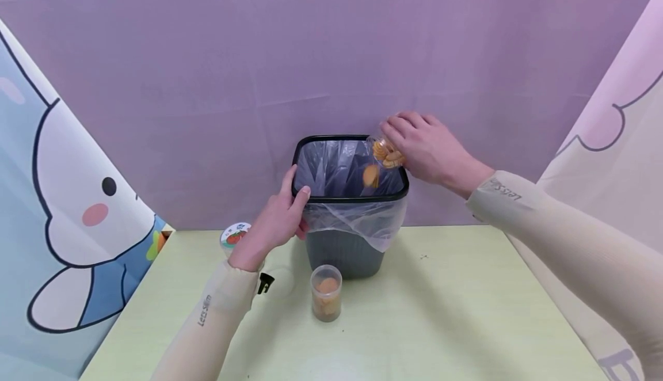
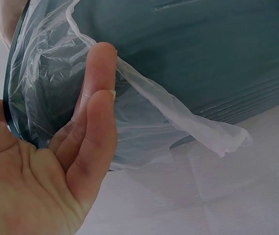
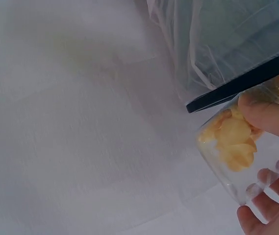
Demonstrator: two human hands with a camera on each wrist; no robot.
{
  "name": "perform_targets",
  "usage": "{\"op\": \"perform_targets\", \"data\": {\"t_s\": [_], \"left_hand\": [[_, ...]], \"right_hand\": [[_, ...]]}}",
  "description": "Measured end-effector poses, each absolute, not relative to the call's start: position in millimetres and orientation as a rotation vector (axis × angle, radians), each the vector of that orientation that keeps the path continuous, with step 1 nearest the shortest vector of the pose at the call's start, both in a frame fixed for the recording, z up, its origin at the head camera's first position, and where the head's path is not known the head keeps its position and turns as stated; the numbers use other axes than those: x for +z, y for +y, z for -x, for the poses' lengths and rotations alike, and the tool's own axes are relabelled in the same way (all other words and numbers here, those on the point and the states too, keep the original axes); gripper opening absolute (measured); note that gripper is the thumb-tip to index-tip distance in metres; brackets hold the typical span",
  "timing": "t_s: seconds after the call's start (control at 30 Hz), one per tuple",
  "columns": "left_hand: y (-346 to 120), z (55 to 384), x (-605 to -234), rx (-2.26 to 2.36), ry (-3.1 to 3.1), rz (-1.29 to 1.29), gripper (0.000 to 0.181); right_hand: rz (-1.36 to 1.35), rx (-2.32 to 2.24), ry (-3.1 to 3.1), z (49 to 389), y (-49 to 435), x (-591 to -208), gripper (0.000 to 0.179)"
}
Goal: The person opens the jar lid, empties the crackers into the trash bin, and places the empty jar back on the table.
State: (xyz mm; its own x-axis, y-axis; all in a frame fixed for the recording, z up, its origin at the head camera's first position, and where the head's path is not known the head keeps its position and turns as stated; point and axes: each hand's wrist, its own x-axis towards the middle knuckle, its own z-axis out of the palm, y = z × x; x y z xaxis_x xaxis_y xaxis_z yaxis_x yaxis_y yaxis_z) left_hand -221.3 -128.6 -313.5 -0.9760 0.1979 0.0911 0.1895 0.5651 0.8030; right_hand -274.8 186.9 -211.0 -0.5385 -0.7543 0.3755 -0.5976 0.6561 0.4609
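A dark trash bin (image 1: 344, 254) with a black rim stands on the table, lined with a clear plastic bag (image 1: 380, 223). My left hand (image 1: 279, 214) grips its left front corner, thumb on the rim; in the left wrist view the fingers (image 2: 96, 132) lie against the bag outside the bin. Over the right side of the rim, my right hand (image 1: 432, 149) holds a clear plastic jar (image 3: 227, 183) tipped toward the opening. Round golden crackers (image 3: 235, 139) are inside the jar. One blurred cracker (image 1: 370, 176) drops from its mouth into the bin.
A second clear jar (image 1: 326, 300) of crackers stands upright, lidless, in front of the bin. Left of it lies a faint transparent round lid (image 1: 281, 282). Behind my left forearm is a container with a tomato-printed top (image 1: 235, 235). A purple cloth (image 1: 259, 70) hangs behind the table.
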Motion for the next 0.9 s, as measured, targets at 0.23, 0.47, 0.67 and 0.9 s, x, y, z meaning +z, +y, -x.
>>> {"op": "perform_targets", "data": {"t_s": [0.23, 0.47, 0.67, 0.9], "left_hand": [[-128.6, 221.9, -313.8, 1.417, 2.781, -0.344, 0.075], [-128.4, 222.7, -313.8, 1.416, 2.79, -0.347, 0.074], [-127.9, 223.0, -315.0, 1.42, 2.791, -0.349, 0.074], [-127.6, 224.4, -315.5, 1.427, 2.787, -0.358, 0.074]], "right_hand": [[-1.068, -0.384, -2.254, 276.1, 187.3, -210.8, 0.067], [-1.083, -0.432, -2.222, 276.6, 188.1, -213.5, 0.063], [-1.096, -0.451, -2.191, 276.8, 189.1, -213.9, 0.064], [-1.123, -0.454, -2.134, 277.1, 190.3, -214.3, 0.06]]}}
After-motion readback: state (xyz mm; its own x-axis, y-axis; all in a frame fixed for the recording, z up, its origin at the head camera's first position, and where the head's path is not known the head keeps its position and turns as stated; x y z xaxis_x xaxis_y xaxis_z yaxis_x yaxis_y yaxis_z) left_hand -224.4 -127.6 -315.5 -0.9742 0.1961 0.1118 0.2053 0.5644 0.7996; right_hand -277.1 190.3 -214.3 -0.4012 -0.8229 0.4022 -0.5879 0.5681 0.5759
